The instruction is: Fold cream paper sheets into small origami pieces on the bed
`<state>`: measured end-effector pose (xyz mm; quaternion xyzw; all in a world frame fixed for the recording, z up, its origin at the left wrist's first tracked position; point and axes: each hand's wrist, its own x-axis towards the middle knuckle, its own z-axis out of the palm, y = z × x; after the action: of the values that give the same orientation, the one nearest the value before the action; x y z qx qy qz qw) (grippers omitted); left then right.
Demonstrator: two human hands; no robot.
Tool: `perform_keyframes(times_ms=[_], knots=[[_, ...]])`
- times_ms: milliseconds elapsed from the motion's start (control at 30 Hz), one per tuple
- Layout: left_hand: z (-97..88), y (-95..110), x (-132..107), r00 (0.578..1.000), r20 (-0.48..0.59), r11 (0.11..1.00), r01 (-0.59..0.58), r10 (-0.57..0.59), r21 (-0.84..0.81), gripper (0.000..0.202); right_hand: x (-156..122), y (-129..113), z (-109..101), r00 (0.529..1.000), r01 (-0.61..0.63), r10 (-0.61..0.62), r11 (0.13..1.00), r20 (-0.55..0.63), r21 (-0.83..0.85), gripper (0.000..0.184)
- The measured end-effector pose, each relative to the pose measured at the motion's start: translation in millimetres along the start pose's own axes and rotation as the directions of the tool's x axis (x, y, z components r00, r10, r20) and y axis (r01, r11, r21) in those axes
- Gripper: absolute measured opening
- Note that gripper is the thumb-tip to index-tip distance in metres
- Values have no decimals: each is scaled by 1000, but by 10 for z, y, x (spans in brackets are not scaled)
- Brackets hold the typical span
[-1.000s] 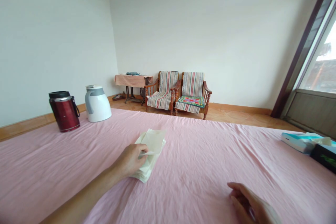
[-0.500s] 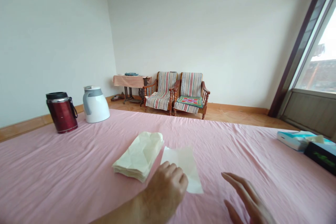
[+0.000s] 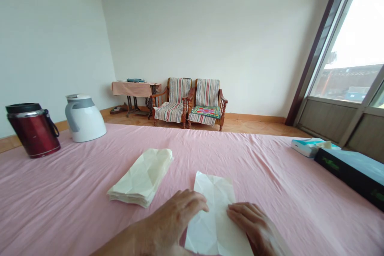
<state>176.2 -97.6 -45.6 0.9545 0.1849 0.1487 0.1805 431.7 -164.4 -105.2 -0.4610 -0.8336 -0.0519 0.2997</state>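
A creased sheet of cream paper (image 3: 214, 216) lies on the pink cloth (image 3: 264, 176) in front of me. My left hand (image 3: 177, 216) is at the paper's left edge, thumb and fingers apart, fingertips near or on the sheet. Across from it, my right hand (image 3: 252, 222) rests with outstretched fingers on the right edge, its thumb hidden. Left of both hands sits a stack of folded cream papers (image 3: 142, 178), which neither hand touches.
A red thermos flask (image 3: 36, 134) and a white-grey jug (image 3: 85, 122) stand at the left. Toward the right edge are a tissue pack (image 3: 303, 148) and a black-sided box (image 3: 342, 170). Two wooden armchairs (image 3: 207, 100) stand beyond the cloth.
My left hand has opened from a fist. My right hand has come in onto the paper's right edge. The sheet now lies nearer me and straighter. The view has turned to the right.
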Motion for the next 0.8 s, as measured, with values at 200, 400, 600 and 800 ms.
perform_keyframes(times_ms=[200, 400, 600, 800], knots=[[-68, -205, -41, 993, -10, 988, 114, -115, -101, 49, -55, 26, 114, 997, -76, 78, 994, -21, 84, 29], [46, -226, 119, 995, -29, 992, 92, -95, -89, 17, -74, 38, 114, 985, -174, 175, 977, 1, 124, 28], [151, -333, 171, 963, -137, 947, 189, -230, -260, 17, -46, 65, 102, 959, -276, 284, 943, -17, 184, 22], [197, -394, 204, 925, -129, 901, 304, -356, -311, 12, -16, 86, 143, 919, -384, 394, 889, 11, 248, 35]])
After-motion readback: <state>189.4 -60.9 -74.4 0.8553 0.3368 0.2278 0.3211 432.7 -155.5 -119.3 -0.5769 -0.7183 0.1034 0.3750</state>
